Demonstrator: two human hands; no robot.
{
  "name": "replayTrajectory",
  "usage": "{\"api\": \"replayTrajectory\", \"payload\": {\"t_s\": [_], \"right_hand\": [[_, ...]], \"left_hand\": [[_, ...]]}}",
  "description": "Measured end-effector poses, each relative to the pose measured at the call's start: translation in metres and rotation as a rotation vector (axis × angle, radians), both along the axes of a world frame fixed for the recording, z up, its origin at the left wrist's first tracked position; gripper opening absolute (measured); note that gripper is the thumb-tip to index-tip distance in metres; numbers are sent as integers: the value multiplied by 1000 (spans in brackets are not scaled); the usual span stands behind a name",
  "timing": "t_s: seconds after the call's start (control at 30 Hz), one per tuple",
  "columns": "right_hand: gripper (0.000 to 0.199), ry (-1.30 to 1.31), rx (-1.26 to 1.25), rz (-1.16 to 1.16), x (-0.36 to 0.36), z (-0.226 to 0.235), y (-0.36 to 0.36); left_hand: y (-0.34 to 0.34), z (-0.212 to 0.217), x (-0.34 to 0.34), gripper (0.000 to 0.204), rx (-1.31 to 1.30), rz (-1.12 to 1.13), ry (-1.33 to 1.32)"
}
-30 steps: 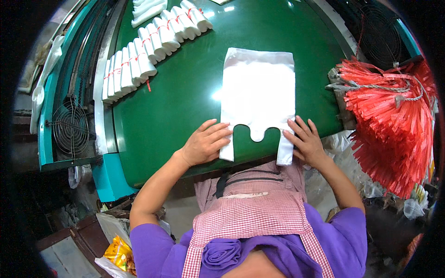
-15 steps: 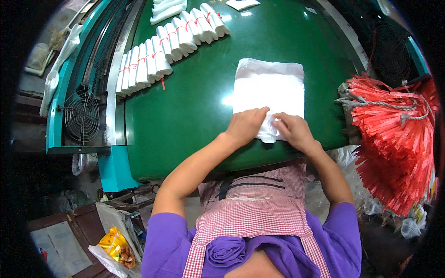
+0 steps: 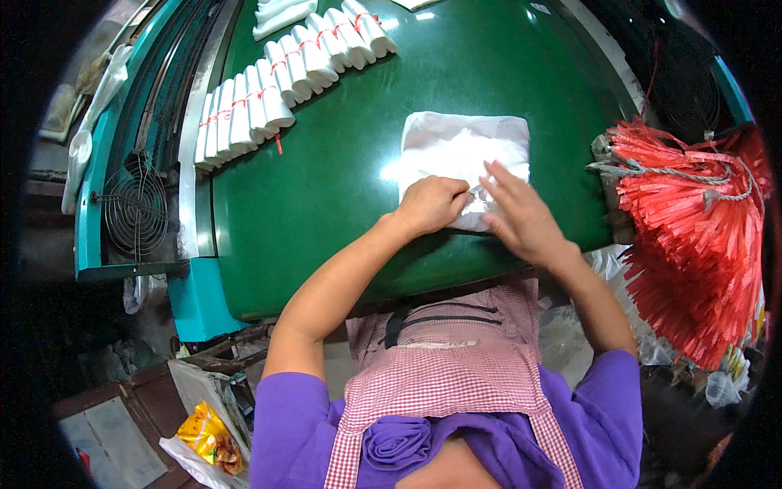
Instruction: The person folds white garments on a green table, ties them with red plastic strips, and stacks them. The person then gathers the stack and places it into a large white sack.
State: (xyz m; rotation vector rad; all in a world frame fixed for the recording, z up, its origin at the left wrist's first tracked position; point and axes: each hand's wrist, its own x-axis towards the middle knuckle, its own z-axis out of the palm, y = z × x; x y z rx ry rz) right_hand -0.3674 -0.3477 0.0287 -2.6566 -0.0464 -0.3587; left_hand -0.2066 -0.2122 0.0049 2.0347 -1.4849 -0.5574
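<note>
A flat, translucent white plastic bag or thin stack of bags (image 3: 464,145) lies on the green tabletop (image 3: 326,187), near its front edge. My left hand (image 3: 432,204) is closed on the near left part of the plastic, fingers curled and thumb side inward. Over the near right part, my right hand (image 3: 528,220) has its fingers stretched out and apart, resting on or just above the plastic. The near edge of the plastic looks folded or bunched between my hands; how many layers there are I cannot tell.
Rolled white plastic bundles (image 3: 305,61) tied with red strips run in a row at the far left. A thick bunch of red plastic strips (image 3: 680,244) hangs at the right edge. A wire fan guard (image 3: 136,208) sits on the left frame.
My right fingers have straightened and spread, having been bent at the plastic's near edge. The white flap that hung there has been turned up. My left hand stays curled on the plastic.
</note>
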Motion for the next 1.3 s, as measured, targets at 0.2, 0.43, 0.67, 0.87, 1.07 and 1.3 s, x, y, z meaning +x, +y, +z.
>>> {"api": "replayTrajectory", "payload": {"t_s": [0.2,0.43,0.67,0.87,1.07,1.3], "right_hand": [[63,34,-109,-104,-5,-32,15],[47,-21,985,-173,-46,-21,57],[46,-55,2088,-281,-13,-42,3],[46,36,570,310,-19,-31,18],[37,-70,-216,457,8,-26,-27],[46,264,-4,456,-10,-16,-31]], "left_hand": [[32,8,-24,32,-245,-187,-583],[13,-4,-20,23,-109,-68,-510],[62,-6,-2,32,-224,-352,-72],[87,13,11,25,30,-403,-34],[37,61,4,12,-19,-426,-624],[44,35,4,17,115,-380,-449]]}}
